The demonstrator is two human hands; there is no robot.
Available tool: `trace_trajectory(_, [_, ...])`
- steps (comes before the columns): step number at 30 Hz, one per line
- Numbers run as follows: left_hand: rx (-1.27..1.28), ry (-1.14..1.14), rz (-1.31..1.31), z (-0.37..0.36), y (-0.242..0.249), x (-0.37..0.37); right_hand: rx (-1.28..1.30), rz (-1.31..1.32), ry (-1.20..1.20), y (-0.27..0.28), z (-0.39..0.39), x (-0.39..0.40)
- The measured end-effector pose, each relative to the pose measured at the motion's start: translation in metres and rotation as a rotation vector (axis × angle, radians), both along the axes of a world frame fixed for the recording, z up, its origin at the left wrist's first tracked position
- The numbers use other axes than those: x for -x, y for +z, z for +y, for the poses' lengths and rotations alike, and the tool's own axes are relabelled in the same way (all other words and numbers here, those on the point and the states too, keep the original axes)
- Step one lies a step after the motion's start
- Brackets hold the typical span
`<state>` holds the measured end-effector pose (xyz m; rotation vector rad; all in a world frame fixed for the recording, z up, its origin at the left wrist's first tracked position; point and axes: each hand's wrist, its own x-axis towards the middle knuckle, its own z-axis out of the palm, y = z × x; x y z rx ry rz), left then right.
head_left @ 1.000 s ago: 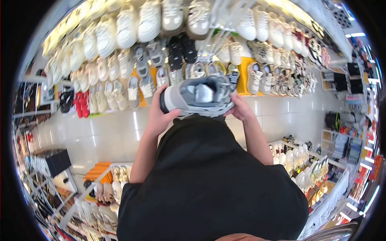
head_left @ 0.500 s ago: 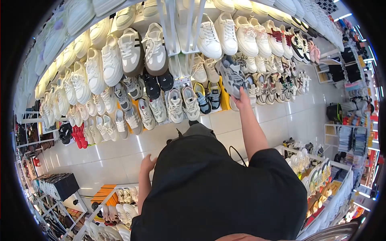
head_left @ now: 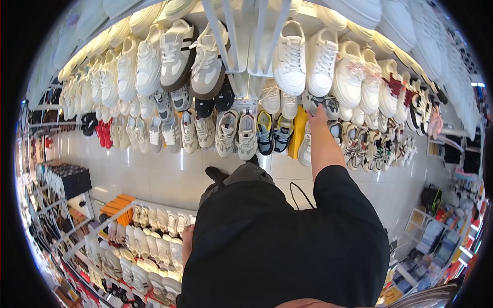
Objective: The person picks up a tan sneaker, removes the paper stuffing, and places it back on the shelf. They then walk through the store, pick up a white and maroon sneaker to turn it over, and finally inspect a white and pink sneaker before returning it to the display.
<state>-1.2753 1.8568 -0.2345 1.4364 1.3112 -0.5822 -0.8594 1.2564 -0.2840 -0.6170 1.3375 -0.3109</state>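
My right hand point(head_left: 318, 117) reaches forward to the shelves with its fingers closed on the heel end of a grey sneaker point(head_left: 324, 103). The sneaker sits among the lower-row shoes, partly hidden under a pair of white sneakers point(head_left: 306, 61). Left of it is a pair of cream sneakers point(head_left: 280, 100). Below are a yellow box point(head_left: 298, 134) and dark sneakers with yellow trim point(head_left: 265, 136). At my left side, my left hand point(head_left: 188, 237) hangs by a rack of light shoes; my shirt covers part of it and its fingers are hard to make out.
Tiered shelves of shoes curve across the front, with a white metal bracket point(head_left: 238, 61) at the middle. Behind me on the left stands a rack of light shoes point(head_left: 149, 244). Orange boxes point(head_left: 117, 208) lie at its end. Tiled floor point(head_left: 149, 172) runs between.
My right hand has moved the grey sneaker from in front of the shelf into the lower row. My left hand has dropped back beside my body. The view has shifted.
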Motion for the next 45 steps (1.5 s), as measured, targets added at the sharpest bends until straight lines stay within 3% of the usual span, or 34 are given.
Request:
trace_trajectory(8, [-0.249, -0.353, 0.034, -0.023, -0.006, 0.039, -0.168, -0.231, 0.284, -0.047, -0.025, -0.021])
trace_trajectory(11, [-0.277, -0.414, 0.028, -0.021, -0.007, 0.036, -0.091, 0.164, 0.258, -0.014, -0.012, -0.031])
trace_trajectory(13, [-0.291, -0.439, 0.015, -0.017, -0.008, 0.031, 0.116, 0.202, 0.672, -0.098, -0.048, -0.028])
trace_trajectory(14, [-0.296, -0.452, 0.005, -0.016, -0.011, 0.029, 0.316, 0.273, 0.957, -0.111, -0.054, -0.023])
trace_trajectory(17, [-0.278, -0.47, -0.033, -0.01, -0.025, 0.023, 1.238, 0.647, 1.826, -0.113, -0.051, -0.01])
trace_trajectory(20, [-0.192, -0.44, -0.102, 0.003, -0.038, 0.026, 0.815, 0.291, 1.472, -0.147, -0.059, 0.005])
trace_trajectory(22, [-0.178, -0.43, 0.09, -0.035, 0.021, -0.025, 0.748, 0.25, 1.513, -0.188, -0.083, 0.011])
trace_trajectory(23, [-0.207, -0.427, -0.026, -0.032, 0.015, -0.021, 0.713, 0.231, 1.533, -0.207, -0.094, 0.014])
trace_trajectory(26, [-0.21, -0.447, 0.031, -0.042, 0.039, -0.043, 0.759, 0.349, 1.418, -0.149, -0.079, 0.001])
trace_trajectory(28, [-0.254, -0.565, 0.079, -0.054, 0.058, -0.064, 0.865, 0.453, 1.073, -0.092, -0.031, 0.011])
trace_trajectory(29, [-0.238, -0.515, 0.067, -0.057, 0.058, -0.069, 0.913, 0.489, 0.898, -0.075, -0.016, 0.012])
trace_trajectory(31, [-0.209, -0.4, 0.049, -0.058, 0.058, -0.069, 0.894, 0.24, 1.004, -0.082, -0.003, 0.018])
trace_trajectory(33, [-0.193, -0.43, 0.035, -0.047, 0.048, -0.056, 0.683, 0.125, 1.14, -0.088, 0.008, 0.021])
trace_trajectory(34, [-0.189, -0.431, 0.034, -0.044, 0.044, -0.053, 0.834, 0.227, 1.259, -0.101, -0.001, 0.017])
trace_trajectory(37, [-0.226, -0.474, 0.067, -0.039, 0.046, -0.055, 0.748, 0.225, 1.164, -0.108, -0.004, 0.007])
trace_trajectory(39, [-0.234, -0.422, 0.092, -0.037, 0.045, -0.058, 0.835, 0.238, 1.246, -0.092, 0.015, 0.008])
trace_trajectory(42, [-0.169, -0.293, 0.041, -0.016, 0.017, -0.045, 1.28, 0.059, 1.408, -0.067, 0.054, 0.04])
trace_trajectory(45, [-0.103, -0.197, -0.013, 0.004, -0.016, -0.032, 1.282, 0.097, 1.55, -0.045, 0.105, 0.099])
